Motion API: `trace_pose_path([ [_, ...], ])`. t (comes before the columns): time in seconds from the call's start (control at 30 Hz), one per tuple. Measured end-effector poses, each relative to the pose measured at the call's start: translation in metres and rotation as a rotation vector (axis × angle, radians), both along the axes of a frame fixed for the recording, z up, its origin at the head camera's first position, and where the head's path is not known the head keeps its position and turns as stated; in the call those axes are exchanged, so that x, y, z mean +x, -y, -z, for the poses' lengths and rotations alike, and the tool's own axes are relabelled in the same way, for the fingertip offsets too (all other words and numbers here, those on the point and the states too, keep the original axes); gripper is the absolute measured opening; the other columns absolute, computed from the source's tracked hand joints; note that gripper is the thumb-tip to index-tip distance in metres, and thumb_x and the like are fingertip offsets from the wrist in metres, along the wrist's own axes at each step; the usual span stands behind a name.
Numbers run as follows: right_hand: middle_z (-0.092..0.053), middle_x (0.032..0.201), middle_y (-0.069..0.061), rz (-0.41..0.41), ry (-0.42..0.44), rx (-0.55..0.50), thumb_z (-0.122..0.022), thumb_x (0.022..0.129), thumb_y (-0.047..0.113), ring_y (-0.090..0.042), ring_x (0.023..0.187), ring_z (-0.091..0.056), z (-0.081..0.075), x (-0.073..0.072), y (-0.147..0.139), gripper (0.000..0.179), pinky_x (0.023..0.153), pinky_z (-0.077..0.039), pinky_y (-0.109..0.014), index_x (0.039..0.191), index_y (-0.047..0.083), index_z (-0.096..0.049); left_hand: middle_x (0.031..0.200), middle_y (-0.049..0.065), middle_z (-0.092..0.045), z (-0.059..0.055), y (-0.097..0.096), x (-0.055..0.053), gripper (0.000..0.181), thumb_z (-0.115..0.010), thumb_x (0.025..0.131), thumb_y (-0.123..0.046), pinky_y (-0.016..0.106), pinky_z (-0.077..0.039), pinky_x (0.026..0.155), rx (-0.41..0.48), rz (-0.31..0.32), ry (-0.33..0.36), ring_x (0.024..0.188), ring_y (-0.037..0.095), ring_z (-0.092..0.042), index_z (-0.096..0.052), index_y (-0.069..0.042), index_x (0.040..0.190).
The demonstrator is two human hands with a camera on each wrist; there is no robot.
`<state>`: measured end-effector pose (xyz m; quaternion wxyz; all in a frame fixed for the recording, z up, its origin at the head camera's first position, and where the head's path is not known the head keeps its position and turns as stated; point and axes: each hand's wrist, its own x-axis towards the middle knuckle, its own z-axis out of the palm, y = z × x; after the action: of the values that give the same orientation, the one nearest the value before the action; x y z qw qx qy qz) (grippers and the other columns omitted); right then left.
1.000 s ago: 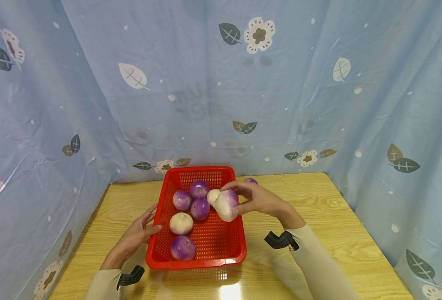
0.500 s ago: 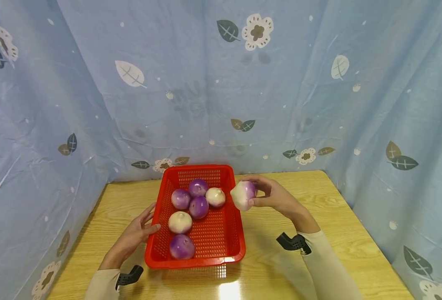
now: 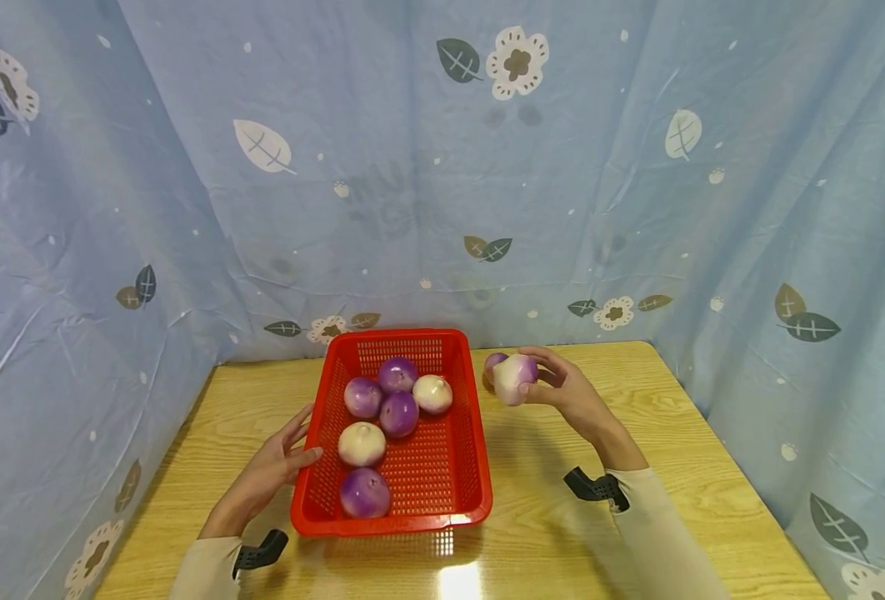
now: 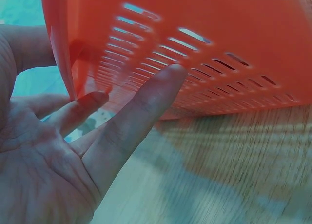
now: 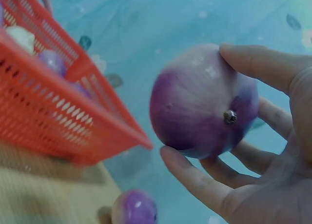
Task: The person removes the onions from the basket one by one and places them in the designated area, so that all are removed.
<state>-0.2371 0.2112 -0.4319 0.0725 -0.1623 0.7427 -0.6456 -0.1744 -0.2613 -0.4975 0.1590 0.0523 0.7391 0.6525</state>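
In the head view, my right hand (image 3: 568,395) holds a purple-and-white turnip (image 3: 513,382) by its fingertips, right of the red plastic basket (image 3: 429,523). The right wrist view shows thumb and fingers spread around this turnip (image 5: 197,104), with its small stub facing the camera. My left hand (image 3: 272,467) grips the basket's left side, its thumb over the rim. Seen from the left wrist, the fingers (image 4: 139,112) lie against the slotted outer wall. Inside the basket are several turnips, purple ones such as the front one (image 3: 365,493) and whitish ones such as this turnip (image 3: 432,394).
Another turnip (image 3: 492,363) rests on the wooden table (image 3: 600,367) just behind the held one, partly covered by it. A blue patterned curtain (image 3: 382,208) hangs behind the table and along both sides.
My right hand has carried its turnip rightward from above the basket to beyond the right rim. My left hand has stayed at the basket's left side.
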Motion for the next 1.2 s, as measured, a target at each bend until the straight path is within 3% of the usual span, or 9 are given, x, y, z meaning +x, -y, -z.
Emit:
trace_pose_path([
  [0.2, -0.04, 0.145, -0.014, 0.102, 0.058, -0.088, -0.068, 0.091, 0.008, -0.014, 0.117, -0.056, 0.018, -0.009, -0.008, 0.061, 0.087, -0.058, -0.028, 0.145, 0.005, -0.041, 0.162, 0.023, -0.019, 0.0, 0.0, 0.0, 0.082, -0.061, 0.095, -0.013, 0.051, -0.059, 0.081, -0.003, -0.003, -0.001, 0.127, 0.049, -0.053, -0.012, -0.027, 0.159],
  [0.53, -0.046, 0.13, -0.005, 0.235, 0.089, -0.183, -0.069, 0.09, 0.005, -0.007, 0.106, -0.061, 0.047, -0.024, -0.023, 0.059, 0.083, -0.059, -0.026, 0.143, 0.008, -0.042, 0.162, 0.023, -0.018, 0.0, 0.0, -0.001, 0.082, -0.061, 0.095, -0.014, 0.051, -0.059, 0.081, -0.006, -0.001, -0.002, 0.127, 0.048, -0.053, -0.011, -0.027, 0.159],
  [0.7, -0.046, 0.13, -0.002, 0.286, 0.088, -0.18, -0.069, 0.09, 0.006, -0.006, 0.105, -0.06, 0.059, -0.031, -0.029, 0.056, 0.081, -0.059, -0.024, 0.14, 0.012, -0.046, 0.162, 0.024, -0.018, 0.0, -0.001, -0.001, 0.082, -0.062, 0.095, -0.014, 0.051, -0.059, 0.081, -0.011, -0.012, 0.006, 0.127, 0.048, -0.053, -0.012, -0.026, 0.159],
  [0.83, -0.042, 0.139, -0.009, 0.308, 0.081, -0.109, -0.069, 0.09, 0.006, -0.012, 0.111, -0.055, 0.065, -0.038, -0.033, 0.057, 0.08, -0.058, -0.022, 0.141, 0.01, -0.044, 0.162, 0.023, -0.019, 0.0, -0.001, -0.001, 0.082, -0.062, 0.095, -0.013, 0.05, -0.059, 0.081, -0.011, -0.022, 0.012, 0.128, 0.048, -0.052, -0.012, -0.025, 0.159],
  [1.07, -0.039, 0.146, -0.026, 0.327, 0.067, 0.042, -0.067, 0.091, 0.005, -0.035, 0.126, -0.046, 0.072, -0.056, -0.039, 0.062, 0.075, -0.056, -0.017, 0.146, 0.005, -0.04, 0.162, 0.023, -0.018, 0.0, -0.001, 0.0, 0.082, -0.062, 0.095, -0.012, 0.051, -0.059, 0.082, -0.003, -0.021, 0.017, 0.128, 0.048, -0.052, -0.012, -0.025, 0.159],
  [1.2, -0.042, 0.146, -0.027, 0.34, 0.039, 0.222, -0.07, 0.09, 0.013, -0.04, 0.127, -0.049, 0.075, -0.066, -0.043, 0.063, 0.081, -0.055, -0.024, 0.147, 0.008, -0.042, 0.162, 0.023, -0.018, 0.0, -0.001, 0.0, 0.082, -0.061, 0.095, -0.012, 0.051, -0.059, 0.082, 0.003, -0.014, 0.021, 0.127, 0.048, -0.053, -0.011, -0.026, 0.159],
])
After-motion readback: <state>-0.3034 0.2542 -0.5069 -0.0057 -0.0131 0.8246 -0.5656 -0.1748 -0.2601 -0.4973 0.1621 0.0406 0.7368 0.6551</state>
